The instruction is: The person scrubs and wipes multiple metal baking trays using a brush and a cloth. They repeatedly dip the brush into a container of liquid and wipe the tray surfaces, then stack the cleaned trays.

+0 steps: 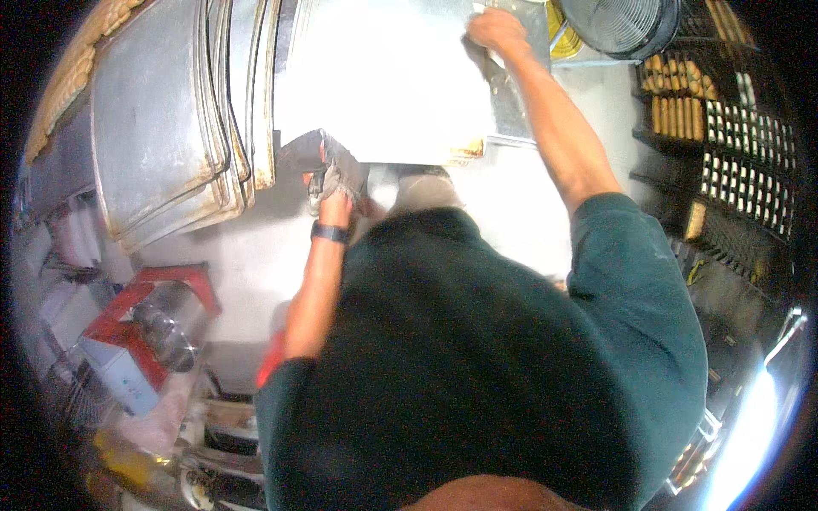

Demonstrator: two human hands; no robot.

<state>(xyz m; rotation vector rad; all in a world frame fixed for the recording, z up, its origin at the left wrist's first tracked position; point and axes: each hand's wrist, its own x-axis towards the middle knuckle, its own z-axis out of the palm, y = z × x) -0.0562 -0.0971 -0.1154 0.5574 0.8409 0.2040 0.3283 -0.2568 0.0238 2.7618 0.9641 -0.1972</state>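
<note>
A bright, overexposed flat metal sheet (390,83), seemingly a baking tray with a browned corner, lies before me. At its near edge, my left hand (337,195), below a dark wristband, is partly hidden by a crumpled grey cloth (332,179); it seems to grip the cloth. My right hand (498,30) reaches to the far right side of the sheet, its fingers curled around something white, probably a cloth or paper, of which only small parts show. Beneath that hand is a greyer metal surface (511,105). Several overlapping metal baking trays (153,108) with browned rims are to the left.
Unbaked-looking or baked pieces (73,89) line the far left edge. A red-framed machine (153,294) stands lower left. A round black fan (620,19) is at the upper right, near a yellow round object (565,35). Racks with rows of bread-like pieces (677,118) stand right.
</note>
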